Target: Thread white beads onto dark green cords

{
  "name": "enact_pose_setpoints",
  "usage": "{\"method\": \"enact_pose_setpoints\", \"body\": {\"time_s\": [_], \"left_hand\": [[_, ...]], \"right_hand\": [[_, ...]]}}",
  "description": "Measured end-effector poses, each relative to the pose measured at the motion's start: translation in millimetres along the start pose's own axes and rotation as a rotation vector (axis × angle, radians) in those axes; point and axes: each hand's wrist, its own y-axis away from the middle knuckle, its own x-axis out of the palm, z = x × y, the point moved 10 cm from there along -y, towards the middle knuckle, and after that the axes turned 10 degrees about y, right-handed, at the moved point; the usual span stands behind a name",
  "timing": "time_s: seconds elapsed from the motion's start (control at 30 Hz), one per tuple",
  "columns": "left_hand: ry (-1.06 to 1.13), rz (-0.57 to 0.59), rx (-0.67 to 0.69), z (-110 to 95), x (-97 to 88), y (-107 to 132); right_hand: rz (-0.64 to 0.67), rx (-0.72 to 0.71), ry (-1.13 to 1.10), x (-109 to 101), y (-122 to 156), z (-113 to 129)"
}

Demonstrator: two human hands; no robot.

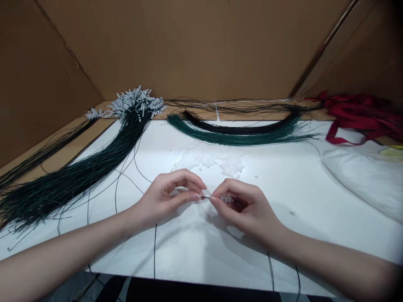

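My right hand (244,201) pinches a thin dark wire (205,197) between thumb and forefinger, above the white board. A short row of white beads (227,200) shows beneath its fingers, partly covered by them. From the left, my left hand (176,193) meets the wire's end at the thumb tip; its fingers are closed around something too small to make out. Just beyond both hands lies a loose scatter of small white beads (210,161).
A thick bundle of dark green wires (103,157), tipped with white beads, spreads across the left. Curved green wires (233,138) and black wires (239,129) lie at the back. Red ribbon (359,119) and a clear plastic bag (362,172) are at right. Cardboard walls (195,50) rise behind.
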Motion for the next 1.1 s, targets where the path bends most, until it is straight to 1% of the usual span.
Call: {"method": "enact_pose_setpoints", "body": {"time_s": [0.23, 0.43, 0.83, 1.1], "left_hand": [[0.029, 0.019, -0.003, -1.0, 1.5, -0.6], [0.043, 0.033, -0.011, 1.8, 2.5, -0.1], [0.047, 0.071, 0.035, -1.7, 4.2, 0.4], [0.032, 0.074, 0.038, -1.4, 4.6, 0.8]], "right_hand": [[-0.011, -0.03, 0.008, -0.9, 0.5, 3.8], [-0.004, -0.031, 0.022, -0.6, 1.4, 2.4], [-0.011, -0.043, 0.034, -1.8, 1.7, 6.1], [-0.002, -0.04, 0.041, -1.3, 1.3, 5.3]]}}
